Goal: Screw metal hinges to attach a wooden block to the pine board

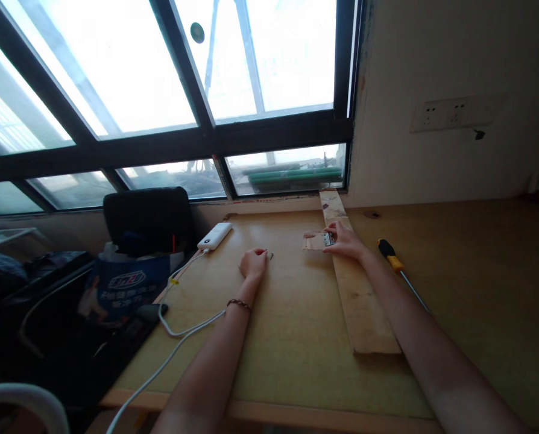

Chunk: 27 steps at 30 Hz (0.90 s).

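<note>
Over the table's middle, my left hand (254, 265) is closed, its fingertips pressed together. Just right of them is a tiny screw-like piece (271, 256); whether the fingers touch it or pinch something else, I cannot tell. My right hand (345, 242) grips a small silvery metal hinge (328, 239) between thumb and fingers. The hinge sits by a short wooden piece (313, 241) that juts left from a long wooden board (364, 310). This board lies flat, running from the window wall toward me, partly under my right hand and forearm.
A screwdriver (390, 254) with a black and yellow handle lies right of the board. To the left, a white power bank (215, 235) trails a white cable (179, 333) across the wooden table (292, 343). A black chair (147, 220) and a blue bag (129, 289) stand beyond the left edge.
</note>
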Motion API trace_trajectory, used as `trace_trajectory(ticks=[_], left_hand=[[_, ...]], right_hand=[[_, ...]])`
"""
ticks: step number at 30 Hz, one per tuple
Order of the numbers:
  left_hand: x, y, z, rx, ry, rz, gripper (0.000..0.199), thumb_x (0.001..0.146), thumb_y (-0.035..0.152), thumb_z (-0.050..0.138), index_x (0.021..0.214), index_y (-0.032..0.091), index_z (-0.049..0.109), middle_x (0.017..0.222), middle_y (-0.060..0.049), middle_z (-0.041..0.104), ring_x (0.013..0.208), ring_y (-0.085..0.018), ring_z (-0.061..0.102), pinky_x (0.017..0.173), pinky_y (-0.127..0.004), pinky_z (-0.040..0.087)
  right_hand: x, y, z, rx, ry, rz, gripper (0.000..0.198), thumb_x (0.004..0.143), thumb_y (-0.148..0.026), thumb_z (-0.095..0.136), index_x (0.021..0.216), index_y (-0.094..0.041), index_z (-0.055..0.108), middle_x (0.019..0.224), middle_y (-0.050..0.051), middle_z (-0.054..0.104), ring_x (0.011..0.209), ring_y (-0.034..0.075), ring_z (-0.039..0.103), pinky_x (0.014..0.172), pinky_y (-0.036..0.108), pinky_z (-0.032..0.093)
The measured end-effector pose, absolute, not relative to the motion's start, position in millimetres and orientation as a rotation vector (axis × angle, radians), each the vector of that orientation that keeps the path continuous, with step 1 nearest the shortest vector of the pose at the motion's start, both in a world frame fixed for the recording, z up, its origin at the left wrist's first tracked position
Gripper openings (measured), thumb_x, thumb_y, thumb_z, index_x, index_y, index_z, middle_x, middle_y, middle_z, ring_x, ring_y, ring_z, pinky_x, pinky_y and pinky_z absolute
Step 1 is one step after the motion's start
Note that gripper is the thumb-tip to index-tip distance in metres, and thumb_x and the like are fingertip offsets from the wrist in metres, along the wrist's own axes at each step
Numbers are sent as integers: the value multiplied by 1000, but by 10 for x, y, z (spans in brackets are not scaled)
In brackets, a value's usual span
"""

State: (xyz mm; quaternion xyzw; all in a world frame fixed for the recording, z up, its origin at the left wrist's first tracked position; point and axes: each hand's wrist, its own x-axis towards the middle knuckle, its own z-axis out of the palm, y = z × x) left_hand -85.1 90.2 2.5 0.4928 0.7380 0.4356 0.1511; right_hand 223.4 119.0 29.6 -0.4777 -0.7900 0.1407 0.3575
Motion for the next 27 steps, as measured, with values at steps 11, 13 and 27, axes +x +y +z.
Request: trace_trajectory(ticks=[11,13,27], left_hand=[[-526,762,114,1621,1871,1445,25,76,38,58,90,17,63,93,-11,64,79,-19,57,73,-29,40],[-271,730,106,1616,1641,1367,29,78,43,54,80,16,63,77,-8,64,59,-13,55,60,-26,41],[-367,833,245,910,1293,1672,20,75,34,48,64,18,41,52,6,40,37,-4,32,38,-19,23]], right_hand=[[2245,1194,280,-1200,-2062,337,68,49,-39,80,103,-21,42,111,10,61,106,26,57,88,38,42],[2241,1189,285,-1186,-2074,310,69,50,-40,80,104,-21,42,112,10,60,106,25,56,88,37,42],[1894,578,952,-1024,-2137,93,66,66,-41,71,127,-33,46,126,4,53,122,29,39,103,50,28]])
